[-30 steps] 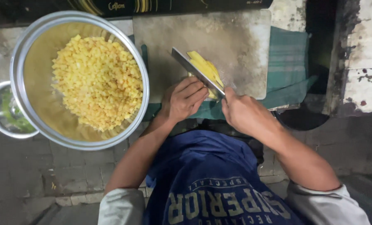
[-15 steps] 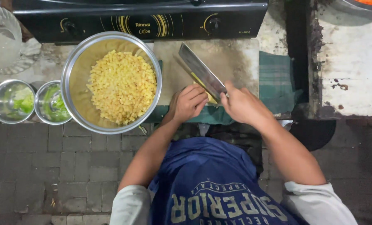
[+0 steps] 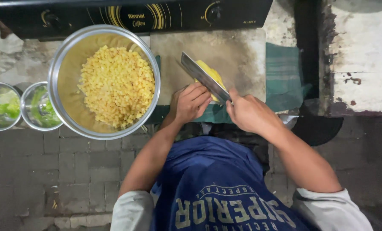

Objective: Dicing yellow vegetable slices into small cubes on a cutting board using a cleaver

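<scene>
My right hand (image 3: 250, 113) grips the handle of a broad cleaver (image 3: 201, 76) whose blade lies across a yellow piece of food (image 3: 212, 73) on the worn cutting board (image 3: 233, 55). My left hand (image 3: 191, 102) rests with curled fingers on the near end of that yellow piece, right beside the blade. To the left stands a large steel bowl (image 3: 67, 64) filled with small yellow cubes (image 3: 116, 85).
A black gas stove (image 3: 165, 13) runs along the top edge. Two small steel bowls (image 3: 32, 107) with green pieces stand at far left. A green cloth (image 3: 285, 72) lies under the board. A white stained surface (image 3: 362, 55) is at right; brick paving lies below.
The view has shifted, so the bowl and board sit lower and further right in the picture. Both hands stay on the knife and yellow piece, with the blade slightly moved.
</scene>
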